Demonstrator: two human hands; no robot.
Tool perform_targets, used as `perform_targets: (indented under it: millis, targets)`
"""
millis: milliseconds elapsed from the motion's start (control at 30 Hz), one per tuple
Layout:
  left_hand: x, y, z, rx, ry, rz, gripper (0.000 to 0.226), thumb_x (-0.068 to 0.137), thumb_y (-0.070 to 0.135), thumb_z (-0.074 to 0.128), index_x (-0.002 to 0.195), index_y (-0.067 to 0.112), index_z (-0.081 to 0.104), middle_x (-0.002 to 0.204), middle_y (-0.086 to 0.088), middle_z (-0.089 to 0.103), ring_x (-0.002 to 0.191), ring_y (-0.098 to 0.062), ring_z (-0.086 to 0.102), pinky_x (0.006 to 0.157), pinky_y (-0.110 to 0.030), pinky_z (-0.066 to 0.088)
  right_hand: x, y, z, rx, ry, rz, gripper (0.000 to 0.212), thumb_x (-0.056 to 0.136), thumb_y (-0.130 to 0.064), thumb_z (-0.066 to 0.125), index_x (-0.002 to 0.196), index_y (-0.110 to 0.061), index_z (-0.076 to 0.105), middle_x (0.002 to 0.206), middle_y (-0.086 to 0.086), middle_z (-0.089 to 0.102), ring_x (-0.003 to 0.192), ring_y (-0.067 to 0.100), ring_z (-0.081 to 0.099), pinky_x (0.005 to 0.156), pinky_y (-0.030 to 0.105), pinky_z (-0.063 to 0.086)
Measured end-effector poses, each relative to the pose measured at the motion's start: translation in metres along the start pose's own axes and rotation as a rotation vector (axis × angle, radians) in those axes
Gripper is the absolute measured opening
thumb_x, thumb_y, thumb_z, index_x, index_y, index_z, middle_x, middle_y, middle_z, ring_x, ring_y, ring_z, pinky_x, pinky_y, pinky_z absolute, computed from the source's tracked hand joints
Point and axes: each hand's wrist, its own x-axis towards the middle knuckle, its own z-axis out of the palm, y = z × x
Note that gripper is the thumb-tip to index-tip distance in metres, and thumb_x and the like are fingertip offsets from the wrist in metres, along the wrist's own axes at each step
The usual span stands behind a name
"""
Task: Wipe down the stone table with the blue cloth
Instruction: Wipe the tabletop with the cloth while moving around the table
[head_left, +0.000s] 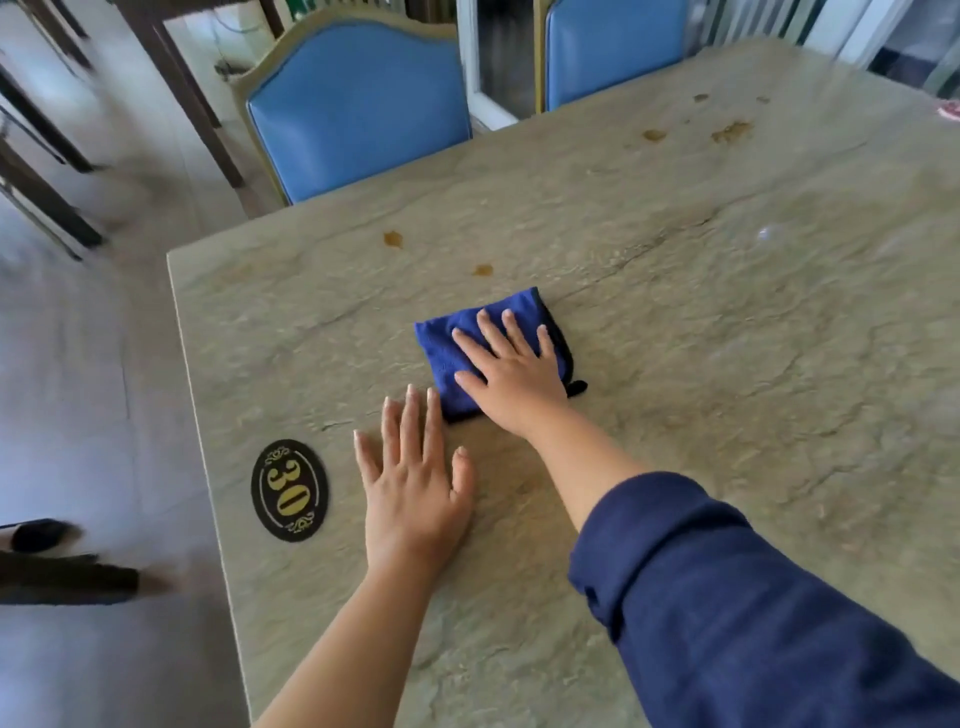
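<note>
Pale tiled floor (78, 374) runs along the left of a grey-green rough stone table (675, 322), whose top is veined and uneven. Two blue padded chairs with tan frames stand at the far edge, one at the left (358, 104), one further right (615, 49). Brown stains: two small spots (393, 238) just beyond the cloth, a larger group (730, 131) far right.

Blue cloth: a deep-blue folded microfibre cloth (447, 348), roughly square, dark-edged along its right side, with a small dark tab sticking out at the near right corner. It lies flat on the table, near the left edge, in the middle depth of the view.

Right hand (511, 371): palm down on the cloth, fingers straight and spread, pressing it flat. Dark navy rolled sleeve (727, 597) on that arm.

Left hand (415, 483): flat on bare stone, fingers straight, fingertips just beside the cloth's near left corner; forearm bare.

Black oval plaque with gold "30" (289, 490) sits on the table left of the left hand.
</note>
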Motion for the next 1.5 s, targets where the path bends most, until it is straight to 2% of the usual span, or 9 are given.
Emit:
perform_targets:
  millis: [133, 300, 433, 600, 733, 933, 1067, 1333, 1500]
  targets:
    - [-0.001, -0.002, -0.002, 0.012, -0.041, 0.032, 0.074, 0.084, 0.045, 0.010, 0.154, 0.023, 0.000, 0.162, 0.001, -0.008, 0.148, -0.019, -0.016, 0.117, -0.052, -0.010, -0.042, 0.027, 0.000, 0.301, 0.327, 0.018, 0.045, 0.089, -0.011, 0.052, 0.134, -0.015, 0.054, 0.149, 0.011, 0.040, 0.142, 0.030, 0.029, 0.113, 0.051, 0.025]
    - [0.006, -0.001, -0.014, -0.216, -0.065, -0.041, 0.069, 0.089, 0.038, 0.041, 0.152, 0.027, 0.015, 0.161, 0.003, 0.005, 0.148, -0.017, -0.008, 0.118, -0.048, -0.010, -0.111, 0.023, 0.019, 0.166, 0.532, 0.499, 0.044, 0.088, -0.010, 0.056, 0.131, -0.014, 0.056, 0.142, 0.015, 0.048, 0.135, 0.035, 0.039, 0.109, 0.053, 0.032]
    - [0.046, 0.019, -0.016, -0.377, 0.041, 0.118, 0.071, 0.085, 0.026, 0.055, 0.149, 0.015, 0.027, 0.159, -0.013, 0.013, 0.147, -0.029, 0.006, 0.120, -0.051, 0.003, -0.128, 0.003, 0.031, -0.032, 0.492, 0.622, 0.047, 0.096, -0.025, 0.035, 0.142, -0.015, 0.043, 0.149, 0.013, 0.039, 0.141, 0.030, 0.030, 0.112, 0.052, 0.025]
    - [0.122, 0.064, 0.001, -0.008, -0.103, 0.114, 0.100, 0.081, 0.077, 0.034, 0.153, 0.016, 0.001, 0.157, -0.028, 0.003, 0.145, -0.045, -0.006, 0.116, -0.058, -0.004, -0.123, 0.002, 0.026, -0.079, 0.342, 0.671, 0.053, 0.099, -0.029, 0.015, 0.151, -0.018, 0.019, 0.159, 0.007, 0.016, 0.148, 0.021, 0.004, 0.119, 0.047, 0.007]
    - [0.138, 0.077, 0.005, 0.168, -0.151, 0.153, 0.080, 0.086, 0.075, 0.017, 0.152, 0.034, 0.000, 0.156, -0.032, -0.006, 0.143, -0.050, -0.010, 0.115, -0.060, -0.006, -0.124, 0.002, 0.025, -0.077, 0.325, 0.654, 0.053, 0.099, -0.028, 0.017, 0.152, -0.019, 0.016, 0.160, 0.006, 0.010, 0.148, 0.021, 0.000, 0.120, 0.047, 0.002]
    - [0.048, 0.007, -0.002, 0.099, -0.085, 0.620, 0.067, 0.088, 0.063, 0.021, 0.151, 0.041, 0.015, 0.159, -0.021, 0.008, 0.147, -0.039, 0.004, 0.120, -0.050, 0.005, -0.123, 0.000, 0.026, -0.043, 0.416, 0.641, 0.049, 0.097, -0.020, 0.035, 0.146, -0.012, 0.035, 0.155, 0.012, 0.028, 0.146, 0.027, 0.017, 0.117, 0.053, 0.012]
    - [0.035, -0.051, -0.017, 0.164, -0.164, 0.873, 0.063, 0.089, 0.065, 0.025, 0.149, 0.049, 0.011, 0.162, -0.006, 0.004, 0.149, -0.027, 0.000, 0.121, -0.047, 0.003, -0.117, -0.021, 0.024, 0.035, 0.352, 0.801, 0.053, 0.098, -0.020, 0.036, 0.150, -0.018, 0.025, 0.159, 0.008, 0.016, 0.148, 0.025, 0.006, 0.118, 0.051, 0.004]
    - [0.157, -0.072, -0.028, 0.204, -0.154, 0.476, 0.063, 0.091, 0.062, 0.019, 0.149, 0.048, -0.001, 0.162, -0.007, -0.007, 0.148, -0.029, -0.010, 0.119, -0.049, -0.005, -0.080, -0.095, 0.037, 0.039, 0.328, 0.918, 0.058, 0.098, -0.018, 0.032, 0.151, -0.022, 0.008, 0.161, 0.005, -0.004, 0.147, 0.024, -0.012, 0.115, 0.059, -0.005]
    - [0.162, -0.066, -0.033, 0.247, -0.191, 0.637, 0.066, 0.089, 0.062, 0.013, 0.150, 0.044, -0.002, 0.161, -0.013, -0.007, 0.147, -0.035, -0.010, 0.119, -0.049, -0.003, -0.051, -0.107, 0.035, 0.009, 0.331, 1.085, 0.056, 0.099, -0.023, 0.027, 0.152, -0.027, 0.008, 0.161, 0.004, 0.000, 0.147, 0.025, -0.009, 0.110, 0.067, -0.004]
